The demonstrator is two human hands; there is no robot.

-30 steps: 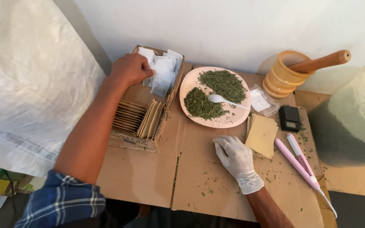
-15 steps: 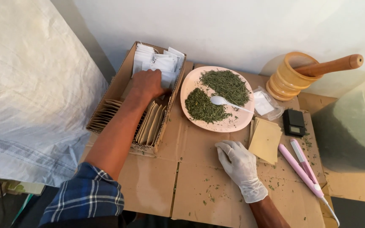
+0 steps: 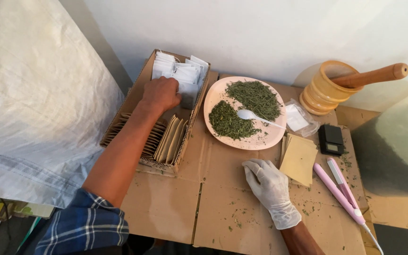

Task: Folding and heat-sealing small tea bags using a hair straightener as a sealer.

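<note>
You have one head view, looking steeply down and forward at the cardboard table from close above, wall beyond

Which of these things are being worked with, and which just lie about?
In use: left hand inside the cardboard box, at the white sachets; gloved right hand flat on the cardboard.
Lying about: plate of dried herbs, white spoon, mortar and pestle, pink sealer, small scale.
</note>
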